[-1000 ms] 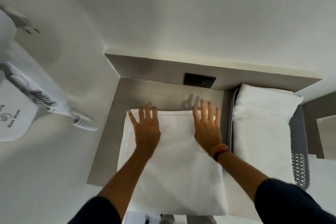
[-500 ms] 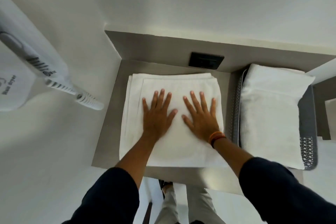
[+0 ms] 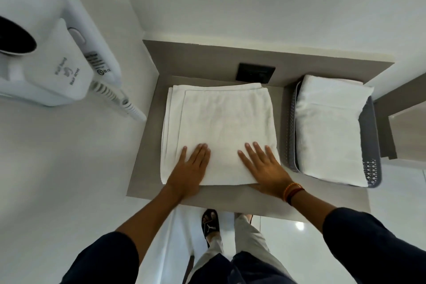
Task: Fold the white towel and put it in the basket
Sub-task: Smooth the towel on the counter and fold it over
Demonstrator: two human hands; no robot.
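Note:
A white towel (image 3: pixel 219 127), folded into a rough square of several layers, lies flat on the grey counter (image 3: pixel 143 168). My left hand (image 3: pixel 189 168) rests palm down on its near left part, fingers together. My right hand (image 3: pixel 265 168) lies flat on the near right corner, fingers slightly spread, a band on the wrist. Both press on the towel without gripping it. To the right stands a grey perforated basket (image 3: pixel 371 168) holding another folded white towel (image 3: pixel 327 129).
A white wall-mounted hair dryer (image 3: pixel 57 64) with a coiled cord hangs at the left. A black socket plate (image 3: pixel 255 72) sits on the back panel behind the towel. White walls close in the counter at left and rear. My feet show below the counter edge.
Both hands have slid back along the towel from its far edge to its near edge, staying flat. The towel lies smoother.

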